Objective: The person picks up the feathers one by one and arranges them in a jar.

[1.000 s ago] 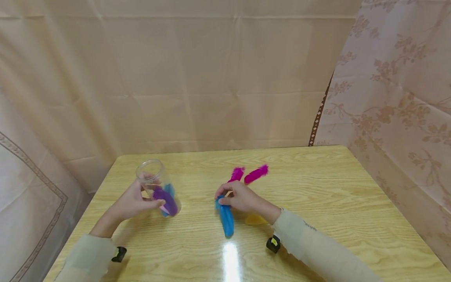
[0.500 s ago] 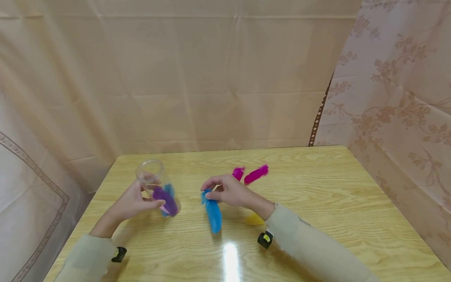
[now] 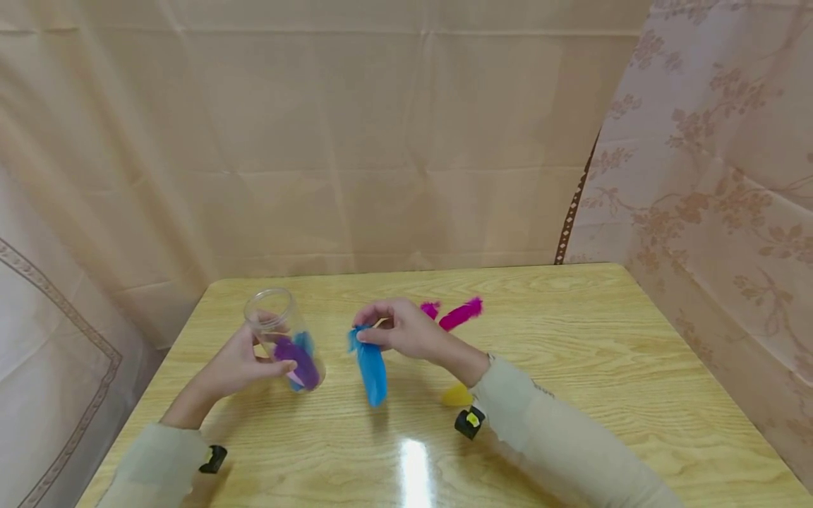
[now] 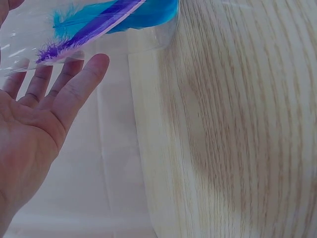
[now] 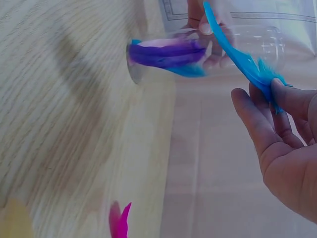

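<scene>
1 blue feather (image 3: 372,374) pinched by right hand (image 3: 409,333), higher now, nearer the clear cup (image 3: 289,324), left hand (image 3: 238,365) gripping that cup

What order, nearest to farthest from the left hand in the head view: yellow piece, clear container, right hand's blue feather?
1. Clear container: in the left hand.
2. Blue feather: right of it, in the right hand.
3. Yellow piece: farther right, on the table.
</scene>
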`<act>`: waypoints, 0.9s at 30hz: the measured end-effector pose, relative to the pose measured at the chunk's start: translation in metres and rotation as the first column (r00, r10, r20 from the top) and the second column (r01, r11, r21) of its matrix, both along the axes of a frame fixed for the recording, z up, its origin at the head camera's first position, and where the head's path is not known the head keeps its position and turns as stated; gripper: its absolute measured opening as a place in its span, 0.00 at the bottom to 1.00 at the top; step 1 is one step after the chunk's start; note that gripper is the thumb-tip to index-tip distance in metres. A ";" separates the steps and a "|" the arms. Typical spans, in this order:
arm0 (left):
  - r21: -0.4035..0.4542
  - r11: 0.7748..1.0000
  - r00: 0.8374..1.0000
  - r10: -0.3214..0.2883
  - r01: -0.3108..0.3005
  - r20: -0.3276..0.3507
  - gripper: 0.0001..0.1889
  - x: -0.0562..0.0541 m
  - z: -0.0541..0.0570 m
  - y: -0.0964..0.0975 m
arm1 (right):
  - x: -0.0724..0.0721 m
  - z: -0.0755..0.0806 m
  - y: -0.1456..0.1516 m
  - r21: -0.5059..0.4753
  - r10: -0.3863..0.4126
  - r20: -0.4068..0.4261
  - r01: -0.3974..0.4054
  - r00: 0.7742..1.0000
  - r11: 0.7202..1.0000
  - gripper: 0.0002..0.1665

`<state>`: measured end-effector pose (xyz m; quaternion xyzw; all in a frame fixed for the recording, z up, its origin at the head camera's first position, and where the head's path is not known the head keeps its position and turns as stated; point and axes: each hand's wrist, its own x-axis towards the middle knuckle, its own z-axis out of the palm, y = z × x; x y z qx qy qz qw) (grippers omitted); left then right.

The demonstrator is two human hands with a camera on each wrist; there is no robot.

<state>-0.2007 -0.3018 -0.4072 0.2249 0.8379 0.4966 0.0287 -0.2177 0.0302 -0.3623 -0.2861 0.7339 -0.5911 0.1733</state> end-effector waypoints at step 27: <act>-0.020 1.000 1.000 0.018 -0.018 0.003 0.36 -0.001 0.000 0.000 | -0.003 0.027 -0.025 -0.075 -0.014 -0.007 0.014 1.000 0.997 0.17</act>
